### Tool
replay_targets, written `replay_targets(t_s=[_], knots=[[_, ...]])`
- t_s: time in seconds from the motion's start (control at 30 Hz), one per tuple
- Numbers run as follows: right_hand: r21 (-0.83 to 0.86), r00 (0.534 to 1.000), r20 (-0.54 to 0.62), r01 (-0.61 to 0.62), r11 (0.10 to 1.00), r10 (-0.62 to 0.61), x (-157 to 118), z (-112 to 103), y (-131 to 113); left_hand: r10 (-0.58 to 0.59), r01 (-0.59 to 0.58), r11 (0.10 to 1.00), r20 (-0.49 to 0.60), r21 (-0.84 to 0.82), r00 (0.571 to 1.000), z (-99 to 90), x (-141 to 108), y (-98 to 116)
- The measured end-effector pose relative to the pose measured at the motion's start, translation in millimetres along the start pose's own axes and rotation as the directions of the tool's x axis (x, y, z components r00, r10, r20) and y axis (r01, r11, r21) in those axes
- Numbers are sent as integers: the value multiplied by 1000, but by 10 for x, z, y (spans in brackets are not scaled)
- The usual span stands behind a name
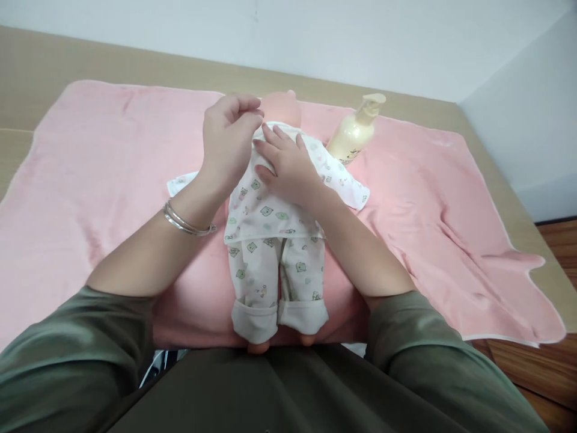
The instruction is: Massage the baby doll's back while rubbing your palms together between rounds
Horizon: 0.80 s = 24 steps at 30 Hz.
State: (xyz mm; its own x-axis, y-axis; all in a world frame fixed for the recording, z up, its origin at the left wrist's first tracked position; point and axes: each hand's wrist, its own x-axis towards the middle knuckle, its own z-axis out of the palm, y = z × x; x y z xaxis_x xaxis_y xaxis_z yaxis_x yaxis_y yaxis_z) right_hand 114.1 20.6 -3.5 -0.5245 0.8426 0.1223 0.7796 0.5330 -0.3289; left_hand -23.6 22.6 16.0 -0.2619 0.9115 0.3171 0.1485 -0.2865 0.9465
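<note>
Here, a peach doll [274, 210] in white printed pyjamas [300, 267] is lying on a pink plush blanket [121, 180], right hand [288, 165] resting spread on its torso, left hand [228, 135] curving near its neck, pinch unclear; a cream pump bottle [354, 135] is standing beyond its arm.

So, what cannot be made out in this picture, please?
In the head view:
Left hand: its own fingers hide whether it pinches anything.
Shirt: partly covered by the right hand.
Bottle: lettering too small to read; base hidden behind the shirt's sleeve.
Dark green clothing: cut off by the bottom edge.
</note>
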Motion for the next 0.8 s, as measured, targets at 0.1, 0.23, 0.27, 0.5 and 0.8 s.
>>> replay_targets(t_s=[0.1, 0.23, 0.27, 0.5, 0.8], knots=[[69, 996, -80, 38, 997, -33, -23, -173, 47, -24, 20, 992, -33, -123, 999, 9, -12, -8], [76, 901, -409, 191, 979, -144, -90, -569, 284, -156, 151, 930, 12, -336, 988, 14, -77, 40], [56, 858, -489, 215, 975, -161, -104, -663, 371, -224, 231, 894, 65, -384, 972, 23, -105, 64], [191, 783, -595, -81, 978, 181, -200, -1040, 761, -411, 620, 595, 469, -512, 782, 323, -165, 284], [112, 857, -432, -259, 959, 282, -88, -932, 908, -378, 654, 535, 541, -534, 751, 1030, 289, 753]])
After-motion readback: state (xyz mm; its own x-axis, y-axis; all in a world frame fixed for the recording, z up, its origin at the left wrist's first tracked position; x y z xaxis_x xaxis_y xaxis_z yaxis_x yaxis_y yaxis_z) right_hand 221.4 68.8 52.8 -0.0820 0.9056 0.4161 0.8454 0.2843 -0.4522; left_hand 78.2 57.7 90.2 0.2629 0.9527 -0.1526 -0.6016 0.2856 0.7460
